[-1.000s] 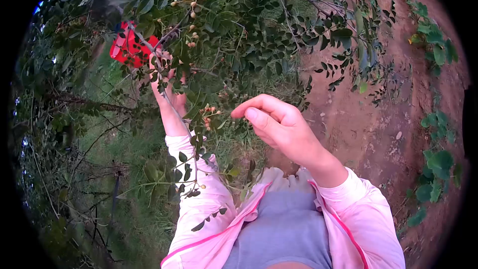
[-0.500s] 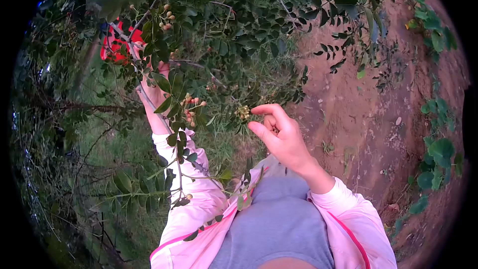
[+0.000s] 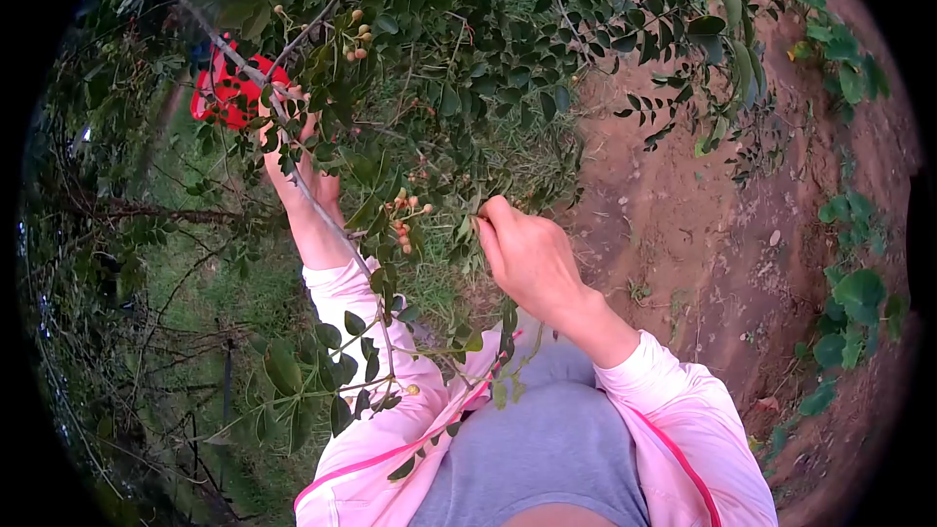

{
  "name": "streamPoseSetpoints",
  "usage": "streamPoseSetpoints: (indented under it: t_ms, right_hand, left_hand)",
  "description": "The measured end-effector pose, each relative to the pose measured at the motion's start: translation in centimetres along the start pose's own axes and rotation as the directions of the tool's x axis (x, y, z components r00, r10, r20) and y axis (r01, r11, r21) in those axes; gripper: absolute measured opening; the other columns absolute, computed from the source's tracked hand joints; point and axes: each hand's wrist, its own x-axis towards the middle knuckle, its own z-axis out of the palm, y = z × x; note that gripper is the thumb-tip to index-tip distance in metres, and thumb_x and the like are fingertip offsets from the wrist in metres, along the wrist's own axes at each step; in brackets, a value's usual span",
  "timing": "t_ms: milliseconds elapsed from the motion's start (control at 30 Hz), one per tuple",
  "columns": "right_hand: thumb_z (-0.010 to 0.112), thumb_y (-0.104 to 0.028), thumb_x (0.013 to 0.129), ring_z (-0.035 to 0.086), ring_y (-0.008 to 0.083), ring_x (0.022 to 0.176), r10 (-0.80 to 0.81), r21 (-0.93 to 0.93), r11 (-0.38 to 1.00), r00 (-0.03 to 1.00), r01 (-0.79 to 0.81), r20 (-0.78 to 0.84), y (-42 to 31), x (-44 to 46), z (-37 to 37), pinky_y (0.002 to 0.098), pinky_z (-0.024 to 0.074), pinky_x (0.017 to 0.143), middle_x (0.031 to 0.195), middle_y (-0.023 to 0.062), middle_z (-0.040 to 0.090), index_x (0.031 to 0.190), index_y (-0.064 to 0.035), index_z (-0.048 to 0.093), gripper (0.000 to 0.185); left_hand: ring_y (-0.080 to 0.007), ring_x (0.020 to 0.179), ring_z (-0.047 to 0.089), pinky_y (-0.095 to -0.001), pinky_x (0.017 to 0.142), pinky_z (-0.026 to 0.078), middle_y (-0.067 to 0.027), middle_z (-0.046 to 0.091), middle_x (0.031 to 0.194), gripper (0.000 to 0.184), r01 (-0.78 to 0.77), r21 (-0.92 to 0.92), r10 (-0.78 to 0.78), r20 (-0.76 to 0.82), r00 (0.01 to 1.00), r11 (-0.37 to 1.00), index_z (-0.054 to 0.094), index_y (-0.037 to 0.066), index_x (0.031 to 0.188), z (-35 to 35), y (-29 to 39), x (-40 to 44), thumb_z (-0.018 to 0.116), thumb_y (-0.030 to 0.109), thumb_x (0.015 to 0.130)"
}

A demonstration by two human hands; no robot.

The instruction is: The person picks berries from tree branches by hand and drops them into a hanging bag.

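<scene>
My right hand [image 3: 532, 252] is pinched shut, thumb and forefinger together at a leafy sprig [image 3: 470, 234] in the middle of the view. The small green berry cluster there is now hidden by the fingers. Just left of them hangs a bunch of pinkish berries [image 3: 403, 234]. Up and to the left, my left hand [image 3: 301, 164] reaches behind a grey branch [image 3: 322, 215], its fingers curled beside a bright red object [image 3: 226, 93]. Leaves cover much of those fingers, so whether they grip the branch or the red object is unclear.
More yellowish berries [image 3: 358, 39] hang at the upper left. A low leafy twig [image 3: 303, 385] crosses in front of my left sleeve. Dense foliage [image 3: 468, 49] fills the top. Bare brown soil [image 3: 703, 263] lies at the right, edged by a green vine [image 3: 859, 298].
My right thumb and forefinger, apart beside the green berry cluster before, have closed on it and the hand has turned. The grey branch and pinkish berries have shifted right.
</scene>
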Motion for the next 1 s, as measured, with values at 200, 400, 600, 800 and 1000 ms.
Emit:
streamPoseSetpoints:
  t_ms: [200, 400, 600, 800, 1000]
  right_hand:
    - [0.048, -0.026, 0.1, 0.055, 0.0318, 0.054, 0.066, 0.154, 0.985, 0.995, -0.077, 0.075, 1.5, -3.8, -1.4, 0.0429, 0.0431, 0.053, 0.063, 0.0144, 0.053, 0.08, -0.001, 0.049, 0.032]
    - [0.043, -0.033, 0.104, 0.027, 0.0049, 0.048, 0.224, 0.773, -0.133, 0.741, -0.62, 0.633, 1.5, -5.6, -4.5, 0.0236, 0.0203, 0.042, 0.061, -0.0052, 0.032, 0.08, -0.0082, 0.043, 0.035]
    - [0.043, -0.028, 0.102, 0.027, 0.0028, 0.047, 0.325, 0.801, -0.297, 0.734, -0.52, 0.597, 1.9, -7.4, -7.2, 0.0202, 0.019, 0.042, 0.064, -0.0034, 0.04, 0.086, -0.0059, 0.049, 0.029]
    - [0.045, -0.021, 0.098, 0.036, 0.0029, 0.05, 0.372, 0.797, -0.128, 0.716, -0.59, 0.59, 3.7, -8.1, -1.3, 0.0193, 0.025, 0.043, 0.077, 0.0019, 0.054, 0.1, 0.0018, 0.061, 0.029]
    - [0.048, -0.038, 0.1, 0.034, 0.0025, 0.048, 0.358, 0.804, -0.135, 0.728, -0.58, 0.585, 2.4, -4.4, 1.4, 0.0206, 0.0224, 0.041, 0.073, -0.0001, 0.051, 0.087, -0.0032, 0.056, 0.038]
  left_hand:
    - [-0.0213, 0.091, 0.057, -0.0338, 0.079, 0.047, -0.01, 0.06, 0.104, 0.03, 0.009, 0.015, -0.009, -0.015, 1.0, 1.0, 0.052, 0.007, 0.12, 0.0, -0.3, -0.8, 0.049, 0.028, 0.1]
    - [-0.0233, 0.095, 0.057, -0.0354, 0.082, 0.048, -0.0115, 0.06, 0.108, 0.031, 0.033, 0.049, -0.03, -0.055, 0.998, 0.998, 0.052, 0.006, 0.122, 0.1, -0.9, -0.6, 0.048, 0.027, 0.1]
    - [-0.0252, 0.099, 0.057, -0.037, 0.085, 0.049, -0.0129, 0.06, 0.112, 0.032, 0.021, 0.139, -0.002, -0.141, 0.99, 0.99, 0.051, 0.005, 0.124, -0.4, -1.3, 0.3, 0.047, 0.027, 0.1]
    - [-0.0369, 0.115, 0.055, -0.0495, 0.1, 0.047, -0.0178, 0.056, 0.127, 0.037, 0.191, -0.133, -0.143, 0.305, 0.941, 0.972, 0.049, 0.002, 0.128, 0.3, -0.8, -0.9, 0.04, 0.026, 0.101]
    - [-0.0288, 0.088, 0.058, -0.0414, 0.08, 0.051, -0.0164, 0.06, 0.117, 0.036, 0.076, -0.33, -0.103, -0.066, 0.993, 0.941, 0.052, -0.003, 0.121, 0.5, -1.1, 0.7, 0.041, 0.023, 0.099]
